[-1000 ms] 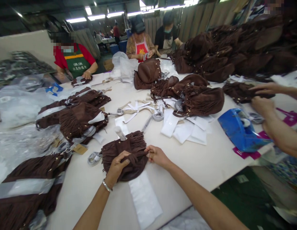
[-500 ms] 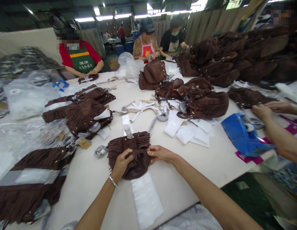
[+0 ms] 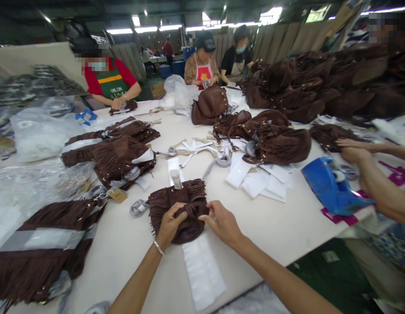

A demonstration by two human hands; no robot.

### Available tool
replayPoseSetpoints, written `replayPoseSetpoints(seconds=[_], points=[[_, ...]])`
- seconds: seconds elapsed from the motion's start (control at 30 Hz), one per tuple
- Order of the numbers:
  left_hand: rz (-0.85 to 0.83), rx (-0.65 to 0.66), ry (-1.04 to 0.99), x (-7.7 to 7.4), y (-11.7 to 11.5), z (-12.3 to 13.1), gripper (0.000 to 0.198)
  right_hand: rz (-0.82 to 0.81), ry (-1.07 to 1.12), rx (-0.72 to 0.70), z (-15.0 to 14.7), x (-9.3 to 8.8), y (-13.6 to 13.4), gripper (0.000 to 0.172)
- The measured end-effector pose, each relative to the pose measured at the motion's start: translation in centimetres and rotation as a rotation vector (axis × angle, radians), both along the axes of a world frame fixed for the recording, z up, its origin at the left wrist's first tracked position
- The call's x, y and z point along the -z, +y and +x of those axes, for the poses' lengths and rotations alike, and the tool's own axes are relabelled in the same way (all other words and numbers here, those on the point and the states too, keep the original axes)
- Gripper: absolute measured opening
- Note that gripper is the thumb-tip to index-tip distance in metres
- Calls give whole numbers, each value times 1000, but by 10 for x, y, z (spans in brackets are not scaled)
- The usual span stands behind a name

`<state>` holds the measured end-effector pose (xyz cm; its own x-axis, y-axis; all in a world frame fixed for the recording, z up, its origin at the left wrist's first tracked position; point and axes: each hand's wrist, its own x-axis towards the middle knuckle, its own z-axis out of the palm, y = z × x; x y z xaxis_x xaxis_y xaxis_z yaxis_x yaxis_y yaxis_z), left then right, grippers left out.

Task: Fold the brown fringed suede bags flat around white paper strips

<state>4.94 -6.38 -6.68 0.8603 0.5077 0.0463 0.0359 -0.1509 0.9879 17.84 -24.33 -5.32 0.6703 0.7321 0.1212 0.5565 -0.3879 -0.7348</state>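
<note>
A dark brown fringed bag [image 3: 189, 226] lies in front of me, its eyelets toward the far side. My left hand [image 3: 171, 222] grips the folded material at its middle, thumb and fingers closed. At the bag's right edge, my right hand [image 3: 220, 220] pinches the brown material between thumb and fingers. A white plastic strip [image 3: 204, 272] runs out from under the near side of the bag. Beyond it, a wrapped white piece [image 3: 176, 174] stands up at the eyelets. Left of the bag rests a grey wrapped coil [image 3: 138, 208].
More fringed bags [image 3: 122, 157] lie to the left and a large pile [image 3: 287, 83] at the back right. A blue tape dispenser [image 3: 329, 187] stands right, near a co-worker's hands [image 3: 355, 150]. White sheets [image 3: 254, 181] cover the centre. Several people work across the table [image 3: 274, 231].
My right hand has turned, with its knuckles raised at the bag's edge. My left hand has stayed on the fold. The co-worker's hand at the right has flattened out over a bag.
</note>
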Motion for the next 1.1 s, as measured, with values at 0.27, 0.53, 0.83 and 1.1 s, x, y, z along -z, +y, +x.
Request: replayPoseSetpoints(seconds=[0.27,0.53,0.83,1.1], points=[[121,55,-53,1,-3,-4,22,-300,-344,109,-29,-6,28,9],[301,113,-15,-3,1,-12,39,-268,-441,-248,1,15,-4,11],[845,245,256,1,-17,-16,53,-500,-536,-265,-12,-5,-8,16],[979,251,308,-3,-22,-14,64,-207,-673,-468,-17,4,-18,50]])
